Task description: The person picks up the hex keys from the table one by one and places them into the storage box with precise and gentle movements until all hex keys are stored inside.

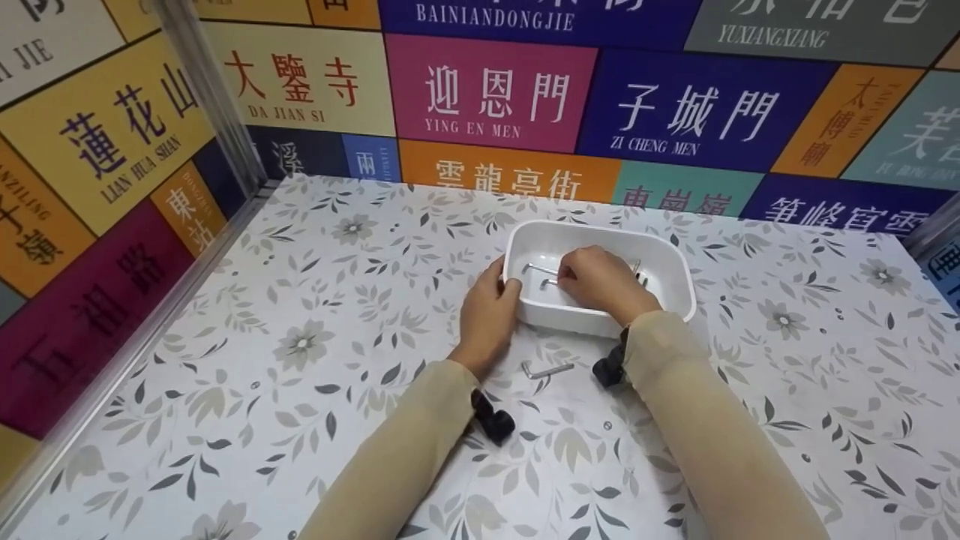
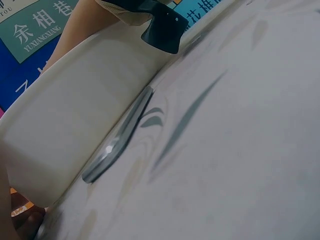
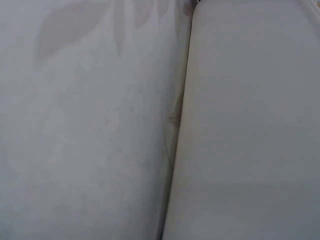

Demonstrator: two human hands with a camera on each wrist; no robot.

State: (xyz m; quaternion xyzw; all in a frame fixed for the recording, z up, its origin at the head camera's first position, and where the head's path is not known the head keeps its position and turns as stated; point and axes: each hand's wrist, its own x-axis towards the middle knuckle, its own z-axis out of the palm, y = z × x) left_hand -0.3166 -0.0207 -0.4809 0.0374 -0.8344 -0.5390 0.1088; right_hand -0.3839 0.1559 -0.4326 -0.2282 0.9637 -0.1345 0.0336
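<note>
A white plastic box with rounded corners stands on the table. My left hand grips its left end, thumb by the near corner and fingers along the side. My right hand reaches down inside, its curled fingertips pinching what looks like a hex key. Another hex key lies behind it in the box, partly covered by that hand. On the table in front of the box is a loose L-shaped hex key, also visible in the left wrist view as a grey metal bar.
White cloth with a grey leaf and flower print covers the table. Walls of coloured panels with lettering rise behind and at the left. Thin dark pieces show in the box's right part. The right wrist view shows only box wall and cloth.
</note>
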